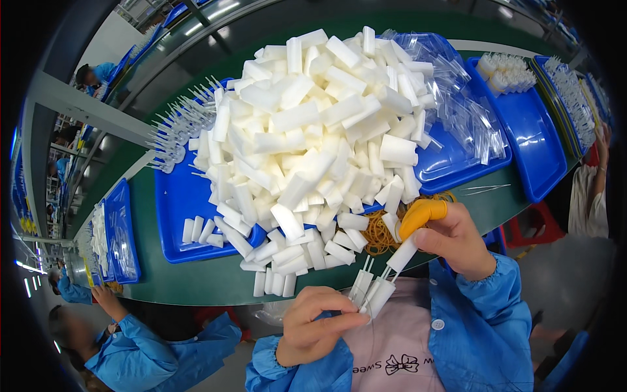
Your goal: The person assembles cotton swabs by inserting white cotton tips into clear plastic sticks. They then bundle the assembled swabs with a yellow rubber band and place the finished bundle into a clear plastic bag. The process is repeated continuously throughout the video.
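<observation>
My left hand (317, 326) pinches two white cylindrical pieces (379, 295) side by side near their lower ends, in front of my chest. Thin pale prongs stick up from their tops. A fine thread or wire loops by the fingertips. My right hand (460, 243), with a yellow finger cover (422, 215), is closed on a white foam cylinder (401, 257). That cylinder is tilted, its lower end at the prongs of the nearer piece; how far they enter it I cannot tell. A large heap of similar white foam cylinders (307, 130) rises just beyond both hands.
Blue trays (179, 225) lie under and beside the heap. Tan rubber bands (379, 236) sit near my right hand. Clear plastic tubes (457, 91), white spiky parts (173, 140) and tweezers (486, 188) lie on the green table (215, 281). A co-worker (153, 340) is at left.
</observation>
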`<act>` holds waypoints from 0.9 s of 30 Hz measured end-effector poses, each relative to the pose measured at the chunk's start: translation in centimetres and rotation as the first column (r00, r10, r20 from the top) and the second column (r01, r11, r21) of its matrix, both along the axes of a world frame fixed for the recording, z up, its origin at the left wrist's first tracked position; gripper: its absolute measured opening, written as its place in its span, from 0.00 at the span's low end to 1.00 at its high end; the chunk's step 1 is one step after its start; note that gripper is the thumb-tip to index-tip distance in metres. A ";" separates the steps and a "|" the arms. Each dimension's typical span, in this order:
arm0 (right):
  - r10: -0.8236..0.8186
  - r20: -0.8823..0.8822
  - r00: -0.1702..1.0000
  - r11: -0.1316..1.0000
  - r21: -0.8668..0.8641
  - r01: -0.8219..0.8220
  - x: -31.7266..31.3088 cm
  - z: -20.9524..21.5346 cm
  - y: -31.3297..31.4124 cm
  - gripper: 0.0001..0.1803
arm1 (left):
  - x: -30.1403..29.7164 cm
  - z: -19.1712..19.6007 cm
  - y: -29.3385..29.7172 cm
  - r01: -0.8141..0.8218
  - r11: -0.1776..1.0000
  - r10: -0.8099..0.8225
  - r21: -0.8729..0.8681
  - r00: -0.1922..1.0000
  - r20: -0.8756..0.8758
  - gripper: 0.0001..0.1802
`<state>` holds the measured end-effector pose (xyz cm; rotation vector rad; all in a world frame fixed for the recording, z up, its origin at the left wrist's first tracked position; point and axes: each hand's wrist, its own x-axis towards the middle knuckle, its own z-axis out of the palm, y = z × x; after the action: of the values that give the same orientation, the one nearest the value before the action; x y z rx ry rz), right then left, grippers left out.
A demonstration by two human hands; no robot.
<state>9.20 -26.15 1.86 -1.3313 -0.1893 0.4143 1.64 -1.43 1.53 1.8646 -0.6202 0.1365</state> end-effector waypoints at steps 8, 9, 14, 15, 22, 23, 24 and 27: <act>0.105 0.030 0.994 0.993 -0.049 -0.103 0.1 0.1 0.2 0.08 | 0.3 0.2 0.1 0.029 0.997 -0.034 0.068 0.997 0.071 0.23; 0.140 0.090 0.986 0.988 -0.072 -0.134 0.1 0.0 0.4 0.08 | 0.5 0.4 -0.1 0.032 0.996 -0.039 0.081 0.996 0.084 0.23; 0.224 0.217 0.950 0.973 -0.103 -0.206 -1.3 -0.2 1.9 0.09 | 0.1 0.4 -0.6 -0.037 0.995 0.024 0.097 0.990 0.137 0.19; 0.253 0.239 0.938 0.966 -0.121 -0.230 -1.4 -0.1 2.0 0.10 | -0.4 0.4 -1.0 -0.128 0.991 0.125 0.026 0.988 0.087 0.17; 0.298 0.356 0.886 0.950 -0.201 -0.239 -0.8 0.5 1.9 0.13 | -0.5 0.2 0.2 -0.132 0.991 0.132 0.011 0.990 -0.053 0.15; 0.279 0.390 0.878 0.953 -0.226 -0.202 -0.2 0.6 2.2 0.13 | -0.7 0.2 0.3 -0.137 0.990 0.137 0.006 0.985 -0.102 0.15; 0.260 0.424 0.867 0.954 -0.249 -0.165 0.3 0.7 2.5 0.13 | -0.8 0.2 0.4 -0.141 0.990 0.142 0.021 0.984 -0.104 0.16; 0.248 0.692 0.678 0.801 -0.540 0.259 1.4 0.2 3.8 0.16 | -0.9 0.5 0.6 -0.149 0.987 0.155 0.062 0.982 -0.104 0.16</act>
<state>10.57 -22.39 2.05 -2.1068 -0.7962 -0.1422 0.79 -0.83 2.00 1.9575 -0.4099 0.1189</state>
